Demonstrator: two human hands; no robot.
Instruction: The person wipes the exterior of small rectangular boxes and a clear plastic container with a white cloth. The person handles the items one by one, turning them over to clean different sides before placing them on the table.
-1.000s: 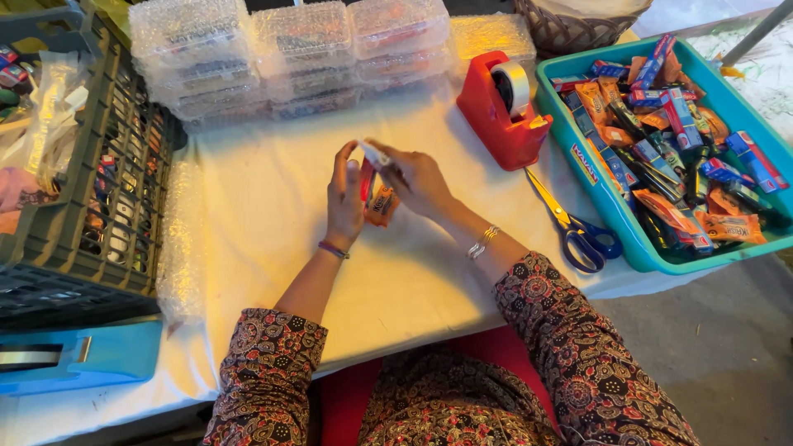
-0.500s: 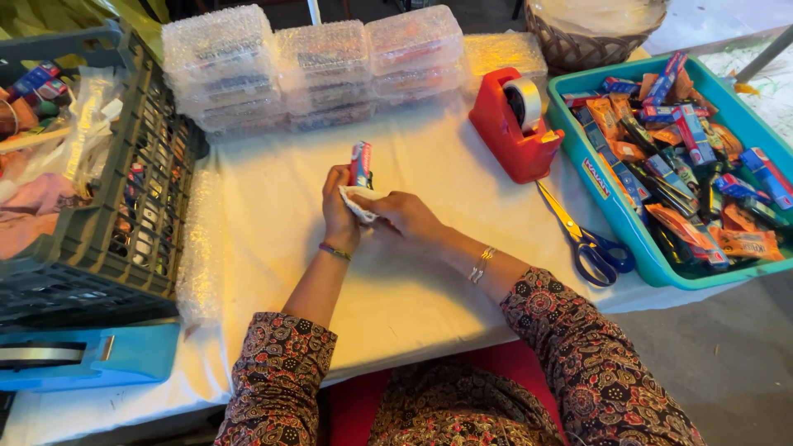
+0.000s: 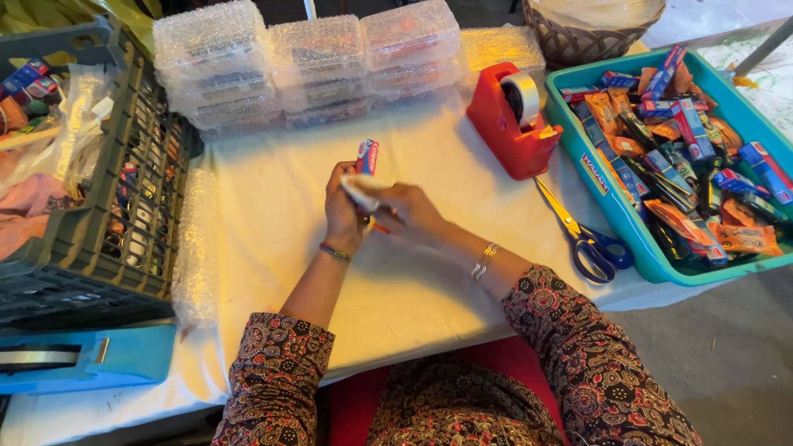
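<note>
My left hand (image 3: pixel 344 216) holds a small bundle of packets upright over the white table (image 3: pixel 273 215); a slim red and blue box (image 3: pixel 367 156) sticks out of its top. My right hand (image 3: pixel 406 213) comes in from the right and presses against the bundle's side, its fingers on a white strip (image 3: pixel 360 188) that wraps across the bundle. Both hands touch the bundle, a little above the tabletop.
A red tape dispenser (image 3: pixel 514 124) and yellow-and-blue scissors (image 3: pixel 582 233) lie right of my hands. A teal bin (image 3: pixel 636 239) of packets stands at the far right. Bubble-wrapped boxes (image 3: pixel 306 62) line the back; a dark crate (image 3: pixel 107 223) and a blue dispenser (image 3: pixel 91 357) stand at left.
The bundle has turned more upright in my left hand. My right hand has slid down from its top to its side, pulling the white strip across it.
</note>
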